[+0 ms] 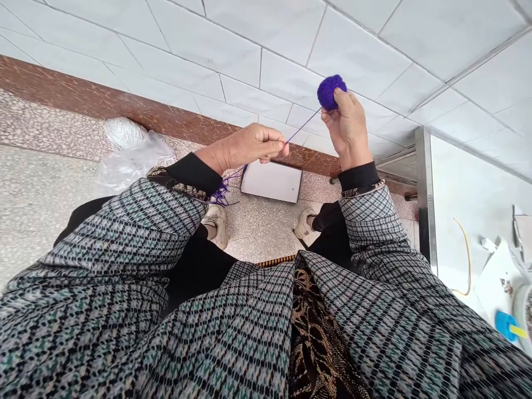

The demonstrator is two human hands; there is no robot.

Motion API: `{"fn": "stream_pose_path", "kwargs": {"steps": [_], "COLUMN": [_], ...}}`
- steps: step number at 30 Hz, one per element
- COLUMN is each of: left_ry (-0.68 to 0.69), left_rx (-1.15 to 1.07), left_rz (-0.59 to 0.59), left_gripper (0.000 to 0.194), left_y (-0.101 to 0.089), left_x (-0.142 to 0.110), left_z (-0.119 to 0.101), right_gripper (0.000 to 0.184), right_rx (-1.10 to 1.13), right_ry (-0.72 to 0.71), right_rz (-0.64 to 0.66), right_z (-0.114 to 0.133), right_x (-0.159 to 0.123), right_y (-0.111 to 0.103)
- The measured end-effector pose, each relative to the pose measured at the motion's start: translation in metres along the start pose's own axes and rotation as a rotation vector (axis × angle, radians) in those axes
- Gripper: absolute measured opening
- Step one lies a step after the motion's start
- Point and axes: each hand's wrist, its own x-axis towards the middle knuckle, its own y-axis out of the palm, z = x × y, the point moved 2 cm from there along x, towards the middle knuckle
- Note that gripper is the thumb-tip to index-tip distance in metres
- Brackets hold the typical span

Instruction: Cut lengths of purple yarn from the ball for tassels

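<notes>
A small ball of purple yarn [331, 92] is gripped in my right hand [348, 124], raised at the upper right with the thumb pressed on its side. From it a taut purple strand [305, 125] slants down to the left. My left hand [257, 145] pinches that strand between thumb and fingers, lower than the ball. Beneath the left wrist, a loose tangle of purple yarn [221, 193] hangs or lies near the floor beside my shoe; how it joins the strand is hidden behind the hand.
A white flat box [272, 182] with dark edges lies on the speckled floor between my shoes. At left are a white yarn ball [123, 132] and a clear plastic bag [135, 160]. A white table [451, 194] with a yellow cord [469, 255] stands right. A tiled wall rises ahead.
</notes>
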Motion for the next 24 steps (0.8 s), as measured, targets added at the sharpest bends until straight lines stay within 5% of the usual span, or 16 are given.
{"fn": "stream_pose_path", "kwargs": {"steps": [8, 14, 20, 24], "left_ry": [-0.096, -0.091, 0.066, 0.143], "left_rx": [-0.019, 0.003, 0.068, 0.021], "left_rz": [0.049, 0.212, 0.507, 0.491], "left_gripper": [0.023, 0.029, 0.035, 0.047], "left_y": [-0.001, 0.004, 0.004, 0.000], "left_x": [0.000, -0.002, -0.008, -0.011], "left_z": [0.014, 0.021, -0.004, -0.015], "right_gripper": [0.068, 0.037, 0.045, 0.047], "right_rx": [0.199, 0.150, -0.628, -0.958], "right_ry": [-0.023, -0.057, -0.112, -0.116], "right_rz": [-0.305, -0.348, -0.117, 0.032], "right_z": [0.029, 0.039, 0.040, 0.042], "right_x": [-0.006, -0.011, -0.015, -0.027], "right_y": [-0.020, -0.026, -0.024, -0.013]}}
